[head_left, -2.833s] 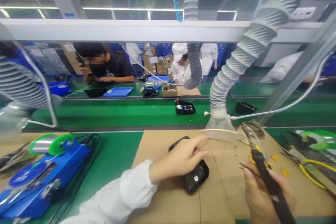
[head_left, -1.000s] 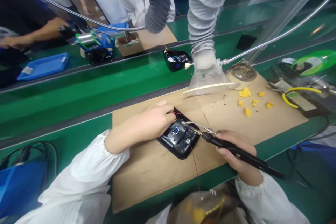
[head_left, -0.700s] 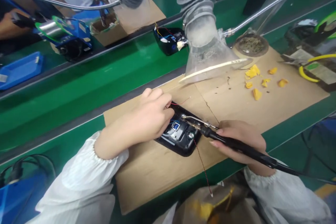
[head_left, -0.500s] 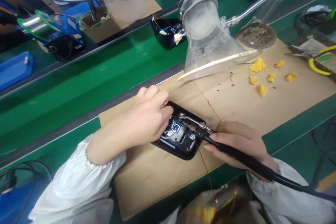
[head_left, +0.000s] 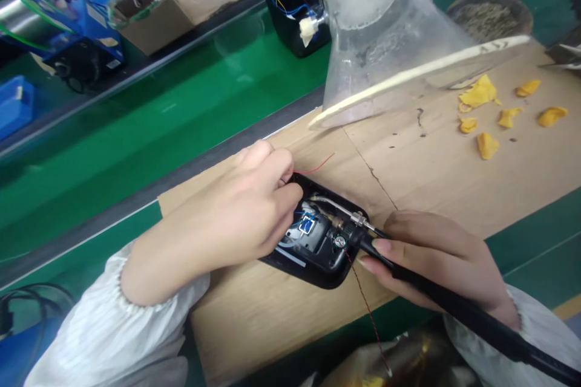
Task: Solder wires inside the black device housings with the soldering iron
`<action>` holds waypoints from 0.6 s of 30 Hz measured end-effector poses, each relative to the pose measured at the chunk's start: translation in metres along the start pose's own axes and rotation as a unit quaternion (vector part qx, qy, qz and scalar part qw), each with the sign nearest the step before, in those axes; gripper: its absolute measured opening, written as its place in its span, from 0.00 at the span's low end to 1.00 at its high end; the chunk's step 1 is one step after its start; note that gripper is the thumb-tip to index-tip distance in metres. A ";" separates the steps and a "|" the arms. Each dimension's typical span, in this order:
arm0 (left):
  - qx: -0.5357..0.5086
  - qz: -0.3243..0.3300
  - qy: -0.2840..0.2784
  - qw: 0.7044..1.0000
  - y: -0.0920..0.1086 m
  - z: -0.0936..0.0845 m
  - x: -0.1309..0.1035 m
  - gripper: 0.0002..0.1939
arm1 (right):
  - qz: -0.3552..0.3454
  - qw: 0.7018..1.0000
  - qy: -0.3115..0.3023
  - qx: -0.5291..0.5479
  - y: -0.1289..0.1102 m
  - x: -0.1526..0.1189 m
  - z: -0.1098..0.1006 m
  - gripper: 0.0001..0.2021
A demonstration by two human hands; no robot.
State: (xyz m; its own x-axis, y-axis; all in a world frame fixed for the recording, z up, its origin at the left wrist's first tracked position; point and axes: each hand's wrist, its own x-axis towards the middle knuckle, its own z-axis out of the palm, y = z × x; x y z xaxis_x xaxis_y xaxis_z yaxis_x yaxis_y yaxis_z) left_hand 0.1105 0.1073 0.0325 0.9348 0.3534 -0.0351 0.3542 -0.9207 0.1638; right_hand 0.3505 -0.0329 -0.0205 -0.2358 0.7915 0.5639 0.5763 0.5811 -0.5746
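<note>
A black plastic housing lies tilted on the cardboard, its open side up, with a small blue part, wires and a round metal part inside. My left hand is closed in a pinch over the housing's upper left end. A thin red wire comes out at its fingertips, which are partly hidden. My right hand grips a black soldering iron with a thin metal feed tube alongside. The iron's tip reaches into the housing. A twisted red-and-black wire hangs from the housing toward me.
A clear fume hood hangs just beyond the housing. Yellow scraps lie at right on the cardboard. Across the green bench stand another black housing, a cardboard box and a solder spool.
The view has moved closer and shifted, so the hood and scraps appear larger. Both hands keep nearly the same position at the housing, and the iron's tip stays inside it.
</note>
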 end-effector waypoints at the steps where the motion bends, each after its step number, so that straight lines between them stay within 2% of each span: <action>1: -0.002 0.001 0.000 1.000 0.000 0.000 0.000 0.13 | 0.001 1.000 -0.002 0.001 0.000 0.000 0.000 0.13; 18: 0.004 0.014 0.013 1.000 -0.001 0.003 0.001 0.13 | 0.009 1.000 -0.009 0.013 0.000 0.001 0.001 0.16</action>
State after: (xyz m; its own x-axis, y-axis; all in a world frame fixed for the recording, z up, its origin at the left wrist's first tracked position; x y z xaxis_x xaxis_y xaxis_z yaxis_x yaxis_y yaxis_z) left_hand 0.1114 0.1086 0.0293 0.9435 0.3313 -0.0049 0.3279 -0.9316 0.1566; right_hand 0.3493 -0.0319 -0.0208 -0.2404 0.8051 0.5422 0.5606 0.5712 -0.5996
